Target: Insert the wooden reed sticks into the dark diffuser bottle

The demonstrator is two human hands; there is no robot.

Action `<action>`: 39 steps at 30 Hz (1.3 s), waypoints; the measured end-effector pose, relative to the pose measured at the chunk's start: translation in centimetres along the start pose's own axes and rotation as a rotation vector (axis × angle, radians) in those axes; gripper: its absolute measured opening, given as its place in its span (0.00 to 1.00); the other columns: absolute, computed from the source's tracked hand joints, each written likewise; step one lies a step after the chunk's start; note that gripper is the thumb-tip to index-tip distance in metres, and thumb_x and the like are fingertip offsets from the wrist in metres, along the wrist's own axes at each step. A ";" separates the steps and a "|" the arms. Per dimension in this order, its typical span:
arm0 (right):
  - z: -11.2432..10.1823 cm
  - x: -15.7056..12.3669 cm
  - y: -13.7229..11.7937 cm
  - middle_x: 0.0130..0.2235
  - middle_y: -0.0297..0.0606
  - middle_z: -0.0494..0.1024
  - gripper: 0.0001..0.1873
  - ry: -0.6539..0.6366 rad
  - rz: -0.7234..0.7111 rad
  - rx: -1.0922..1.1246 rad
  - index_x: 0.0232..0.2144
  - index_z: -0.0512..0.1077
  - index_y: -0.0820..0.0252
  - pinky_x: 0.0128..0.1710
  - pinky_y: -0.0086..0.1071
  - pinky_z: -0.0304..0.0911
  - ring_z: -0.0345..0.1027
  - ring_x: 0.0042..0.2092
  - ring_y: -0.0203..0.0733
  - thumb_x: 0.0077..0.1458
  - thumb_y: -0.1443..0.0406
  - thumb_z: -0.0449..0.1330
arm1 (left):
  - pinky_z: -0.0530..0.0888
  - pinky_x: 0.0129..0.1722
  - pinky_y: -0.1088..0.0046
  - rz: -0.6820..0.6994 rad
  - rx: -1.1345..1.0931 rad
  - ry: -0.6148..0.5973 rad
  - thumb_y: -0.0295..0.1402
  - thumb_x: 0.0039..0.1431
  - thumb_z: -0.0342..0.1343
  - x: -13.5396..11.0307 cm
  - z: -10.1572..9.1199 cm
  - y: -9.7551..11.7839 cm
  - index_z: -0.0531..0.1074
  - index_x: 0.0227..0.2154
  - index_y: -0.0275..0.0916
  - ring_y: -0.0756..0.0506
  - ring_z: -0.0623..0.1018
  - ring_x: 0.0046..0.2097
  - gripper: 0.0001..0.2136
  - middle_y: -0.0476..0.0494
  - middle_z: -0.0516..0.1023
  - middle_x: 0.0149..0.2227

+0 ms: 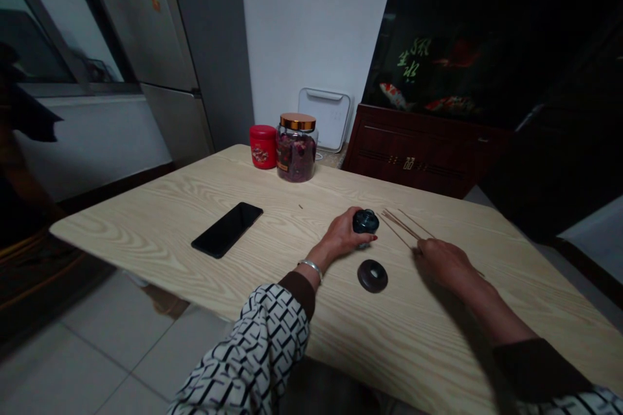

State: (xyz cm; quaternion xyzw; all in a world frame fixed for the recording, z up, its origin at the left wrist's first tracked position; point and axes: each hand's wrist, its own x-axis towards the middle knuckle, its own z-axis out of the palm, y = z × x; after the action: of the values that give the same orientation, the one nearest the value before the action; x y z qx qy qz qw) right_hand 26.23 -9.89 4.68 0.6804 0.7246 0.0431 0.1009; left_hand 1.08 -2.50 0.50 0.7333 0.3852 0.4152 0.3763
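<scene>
My left hand (342, 233) is wrapped around a small dark glass bottle (365, 221) with a narrow neck, upright at the tabletop. In my right hand (446, 260), closed fingers grip several thin brown sticks (405, 225) that point toward the bottle. Some sticks seem to lie loose on the table beside them; the exact split between held and loose is hard to tell. Just in front of the bottle, apart from both hands, lies a round dark lid-like disc (372, 276) with a pale centre.
A black phone (228, 229) lies left on the wooden table (272, 253). At the back edge stand a red canister (263, 147) and a large glass jar (296, 149) with a copper lid. Beyond are a fridge (214, 45) and a fish tank (452, 45). Part of a person (22, 162) shows far left.
</scene>
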 end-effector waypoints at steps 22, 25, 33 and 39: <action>-7.0 6.0 -4.7 0.31 0.37 0.81 0.12 0.801 0.054 1.960 0.28 0.75 0.61 0.20 0.20 0.60 0.73 0.28 0.33 0.41 0.62 0.71 | 0.75 0.48 0.61 0.017 -0.022 0.014 0.45 0.44 0.71 0.2 0.2 -0.5 0.69 0.53 0.39 0.39 0.78 0.47 0.34 0.38 0.79 0.46; -6.8 6.6 -5.1 0.32 0.37 0.81 0.11 0.842 -0.009 1.840 0.30 0.74 0.61 0.21 0.21 0.62 0.74 0.28 0.33 0.46 0.61 0.69 | 0.75 0.48 0.62 0.010 -0.015 0.020 0.44 0.43 0.71 0.2 0.3 -0.5 0.69 0.54 0.40 0.39 0.78 0.47 0.34 0.39 0.79 0.46; -5.9 6.9 -5.9 0.33 0.38 0.80 0.11 0.774 -0.086 1.600 0.31 0.73 0.61 0.24 0.25 0.64 0.75 0.30 0.36 0.50 0.60 0.67 | 0.74 0.47 0.63 0.005 -0.017 0.017 0.44 0.44 0.71 0.2 0.3 -0.2 0.69 0.53 0.40 0.40 0.78 0.46 0.33 0.40 0.79 0.45; -4.7 7.1 -6.6 0.31 0.38 0.79 0.12 0.577 -0.160 1.439 0.31 0.72 0.60 0.25 0.28 0.62 0.73 0.31 0.39 0.51 0.58 0.65 | 0.74 0.47 0.64 0.007 -0.008 0.000 0.44 0.45 0.70 0.3 0.3 -0.3 0.69 0.54 0.40 0.40 0.77 0.46 0.33 0.41 0.78 0.45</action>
State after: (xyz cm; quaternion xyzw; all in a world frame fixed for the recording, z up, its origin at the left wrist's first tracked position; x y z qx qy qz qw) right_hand 18.47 -2.96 7.31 0.4862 0.6188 -0.2697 -0.5550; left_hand 1.38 -2.16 0.24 0.7331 0.3810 0.4180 0.3777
